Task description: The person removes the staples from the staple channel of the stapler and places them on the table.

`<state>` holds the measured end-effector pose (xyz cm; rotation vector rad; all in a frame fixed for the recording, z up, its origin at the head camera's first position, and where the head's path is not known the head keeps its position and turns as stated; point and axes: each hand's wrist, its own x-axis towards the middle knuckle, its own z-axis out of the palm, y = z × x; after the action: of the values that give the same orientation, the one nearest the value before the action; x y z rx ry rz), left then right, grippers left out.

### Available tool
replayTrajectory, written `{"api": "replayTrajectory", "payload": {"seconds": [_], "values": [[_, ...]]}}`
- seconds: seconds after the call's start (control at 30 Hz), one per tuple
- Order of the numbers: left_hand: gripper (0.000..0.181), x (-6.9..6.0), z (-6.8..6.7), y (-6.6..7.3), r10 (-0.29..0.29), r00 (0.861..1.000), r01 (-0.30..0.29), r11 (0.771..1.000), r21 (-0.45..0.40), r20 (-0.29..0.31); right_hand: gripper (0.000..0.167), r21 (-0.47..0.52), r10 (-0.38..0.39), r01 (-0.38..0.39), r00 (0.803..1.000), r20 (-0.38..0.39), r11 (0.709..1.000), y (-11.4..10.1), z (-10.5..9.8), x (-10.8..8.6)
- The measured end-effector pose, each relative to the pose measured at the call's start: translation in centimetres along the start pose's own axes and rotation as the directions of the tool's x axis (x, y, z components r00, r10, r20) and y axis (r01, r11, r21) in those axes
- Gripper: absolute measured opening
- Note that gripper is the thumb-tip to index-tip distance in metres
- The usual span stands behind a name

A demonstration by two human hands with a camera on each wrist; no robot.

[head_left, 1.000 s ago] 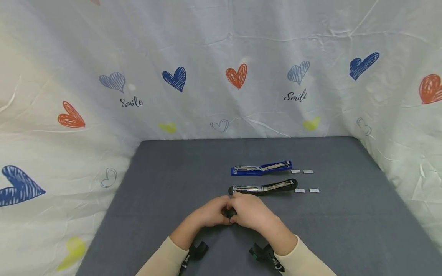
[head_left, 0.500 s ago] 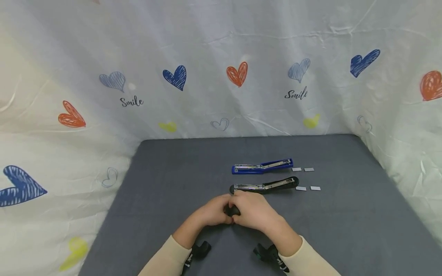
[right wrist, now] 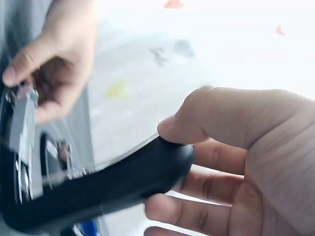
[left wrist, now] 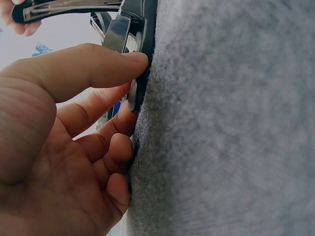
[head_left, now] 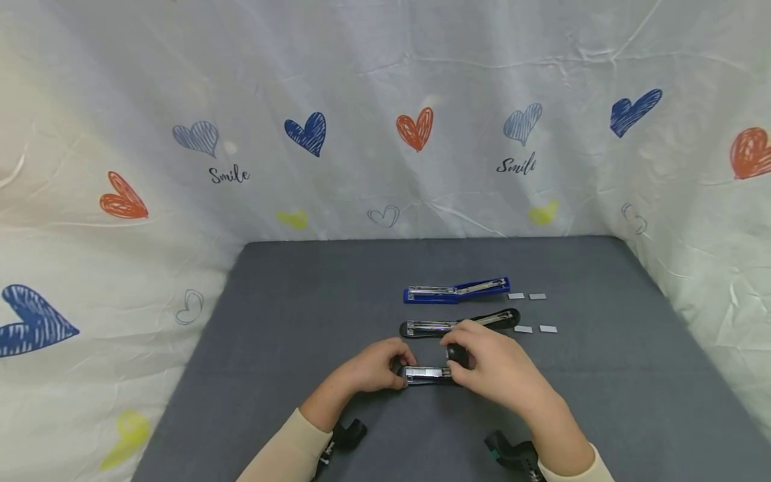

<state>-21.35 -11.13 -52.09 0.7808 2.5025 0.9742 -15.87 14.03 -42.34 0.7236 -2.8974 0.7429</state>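
Observation:
A black stapler [head_left: 426,375] lies nearest the person, opened out, with its metal staple channel showing. My left hand [head_left: 378,365] pinches the left end of its base between thumb and fingers. The right hand [head_left: 496,367] grips the end of the raised top arm, which in the right wrist view is a black handle [right wrist: 118,179] with a spring along its inner side. The left wrist view has the base [left wrist: 147,29] close against the grey cloth. Just behind the hands, a second black stapler [head_left: 427,328] lies opened out, its middle partly hidden by the right fingers.
A blue stapler [head_left: 430,295], also opened out, lies farther back on the grey table [head_left: 313,288]. Several small pale rectangular pieces [head_left: 523,329] lie to the right of the two rear staplers. A white curtain [head_left: 355,181] printed with hearts hangs behind the table.
The right hand has moved right and away from the left, swinging the near stapler's top arm open. The staple channel, earlier covered, now shows. The left hand stays at the base end.

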Motion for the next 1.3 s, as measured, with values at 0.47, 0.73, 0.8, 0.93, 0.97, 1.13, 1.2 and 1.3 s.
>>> {"api": "replayTrajectory", "payload": {"seconds": [0.47,0.73,0.8,0.93,0.97,1.13,1.2,1.3], "values": [[0.033,-0.4,-0.1,0.2,-0.011,1.000,0.011,1.000,0.003,-0.003,0.031,0.055,0.049,-0.045,0.996,-0.078,0.997,3.3,-1.9,-3.8],[0.033,-0.3,0.1,0.1,-0.009,1.000,0.009,1.000,-0.012,-0.007,0.033,-0.007,0.144,-0.144,0.988,-0.053,0.990,4.7,-2.4,-5.3],[0.033,-0.3,0.0,0.2,-0.008,1.000,0.008,1.000,-0.014,-0.005,0.032,-0.021,0.164,-0.165,0.985,-0.043,0.986,5.1,-2.3,-5.5],[0.033,-0.3,0.0,0.2,-0.012,1.000,0.012,1.000,-0.007,-0.003,0.032,-0.033,0.193,-0.194,0.981,-0.032,0.980,5.7,-1.8,-6.0],[0.033,-0.3,0.0,0.2,-0.011,1.000,0.011,1.000,-0.003,-0.003,0.032,-0.037,0.197,-0.198,0.980,-0.032,0.979,5.9,-1.7,-6.0],[0.033,-0.2,0.0,0.1,-0.003,1.000,0.003,1.000,0.005,-0.006,0.031,-0.039,0.187,-0.190,0.981,-0.059,0.981,6.4,-1.3,-6.2],[0.033,-0.2,-0.1,0.1,0.000,1.000,0.000,1.000,0.003,-0.008,0.031,-0.039,0.182,-0.185,0.981,-0.068,0.982,6.4,-1.3,-6.3],[0.033,-0.2,-0.1,0.2,0.003,1.000,-0.003,1.000,-0.003,-0.006,0.031,-0.048,0.179,-0.183,0.981,-0.073,0.982,6.3,-1.3,-6.3]]}}
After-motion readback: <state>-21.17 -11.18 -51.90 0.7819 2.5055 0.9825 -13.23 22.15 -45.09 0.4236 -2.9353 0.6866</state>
